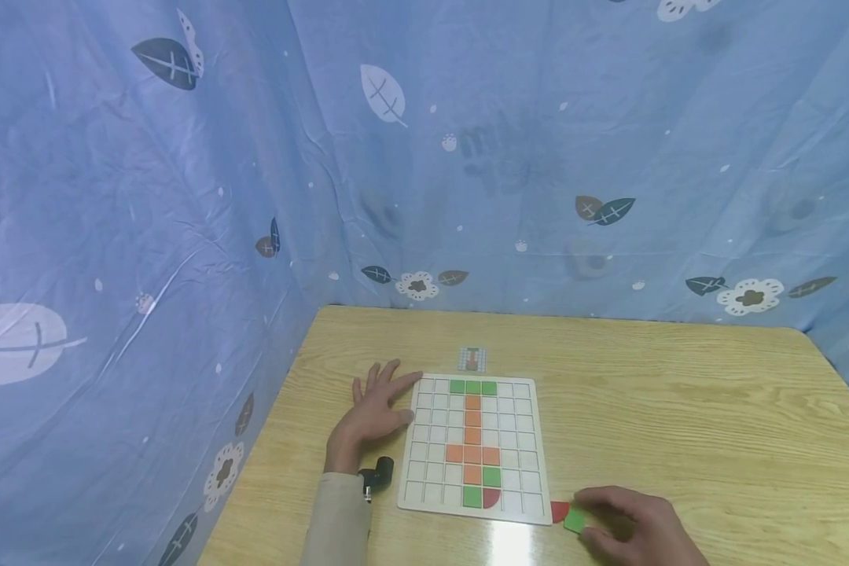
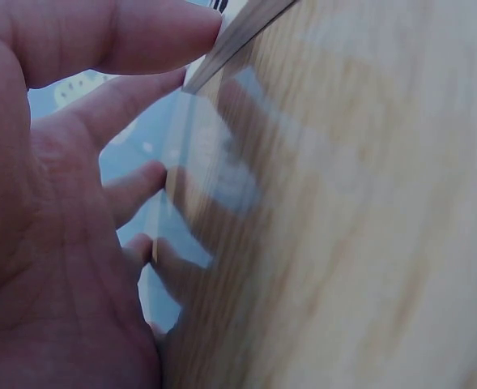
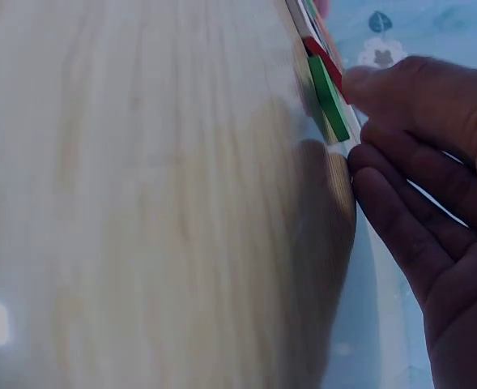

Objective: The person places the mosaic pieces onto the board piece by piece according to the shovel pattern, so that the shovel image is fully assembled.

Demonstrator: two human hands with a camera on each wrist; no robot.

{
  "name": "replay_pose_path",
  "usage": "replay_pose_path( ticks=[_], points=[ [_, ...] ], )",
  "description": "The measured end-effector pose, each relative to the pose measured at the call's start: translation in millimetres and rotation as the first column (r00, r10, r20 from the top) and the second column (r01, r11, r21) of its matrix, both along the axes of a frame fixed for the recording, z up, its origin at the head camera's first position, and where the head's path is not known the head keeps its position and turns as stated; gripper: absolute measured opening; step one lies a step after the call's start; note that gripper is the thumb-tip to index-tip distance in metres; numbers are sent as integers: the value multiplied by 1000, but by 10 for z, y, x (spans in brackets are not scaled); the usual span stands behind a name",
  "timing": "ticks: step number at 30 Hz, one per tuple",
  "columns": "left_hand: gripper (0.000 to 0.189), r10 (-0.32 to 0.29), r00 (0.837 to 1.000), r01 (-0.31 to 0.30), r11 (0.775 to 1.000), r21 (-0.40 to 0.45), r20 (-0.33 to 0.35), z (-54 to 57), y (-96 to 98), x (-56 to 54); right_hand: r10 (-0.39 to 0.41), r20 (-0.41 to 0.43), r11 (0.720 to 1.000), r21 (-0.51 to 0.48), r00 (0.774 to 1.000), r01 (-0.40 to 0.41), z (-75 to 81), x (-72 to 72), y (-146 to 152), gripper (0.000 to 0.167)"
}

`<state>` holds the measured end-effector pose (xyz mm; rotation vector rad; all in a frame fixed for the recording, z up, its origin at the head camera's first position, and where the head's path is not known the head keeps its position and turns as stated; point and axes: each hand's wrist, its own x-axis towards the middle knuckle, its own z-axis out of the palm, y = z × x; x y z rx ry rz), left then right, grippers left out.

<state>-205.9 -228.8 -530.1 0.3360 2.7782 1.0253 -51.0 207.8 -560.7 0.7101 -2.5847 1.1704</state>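
A white grid board (image 1: 431, 456) lies on the table, with green and orange square tiles and a red rounded piece (image 1: 491, 498) set in its cells. My left hand (image 1: 376, 415) is at the board's left side, fingers spread, the thumb and index finger touching its edge. In the left wrist view, the left hand (image 2: 68, 203) has its thumb at that edge. Just off the board's near right corner lie a loose red piece (image 1: 559, 511) and a green square tile (image 1: 574, 520). My right hand (image 1: 633, 523) is beside them, thumb and index finger apart near the green tile (image 3: 329, 99).
A small printed card (image 1: 472, 360) with a grid pattern lies behind the board. The wooden table (image 1: 679, 409) stretches to the right, and a blue patterned curtain (image 1: 509, 173) hangs along its back and left sides. A black device (image 1: 378, 475) sits at the left wrist.
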Motion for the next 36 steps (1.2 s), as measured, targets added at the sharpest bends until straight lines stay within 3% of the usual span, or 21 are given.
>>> replay_pose_path(
  ticks=[7,18,32,36],
  points=[
    [76,3,1000,-3,1000,1,-2,-12,-3,-8,-12,15,1000,17,1000,12,2,8,-36,48],
    [76,2,1000,-2,1000,3,-6,-25,-5,-3,-1,-135,999,-34,991,-4,-24,32,-150,59],
    [76,1,1000,-1,1000,6,7,-34,-3,-9,-56,-119,998,-10,991,55,62,14,-12,54],
    [75,5,1000,-5,1000,13,10,-19,-8,-4,-85,-155,996,19,984,89,117,-45,22,53]
  ],
)
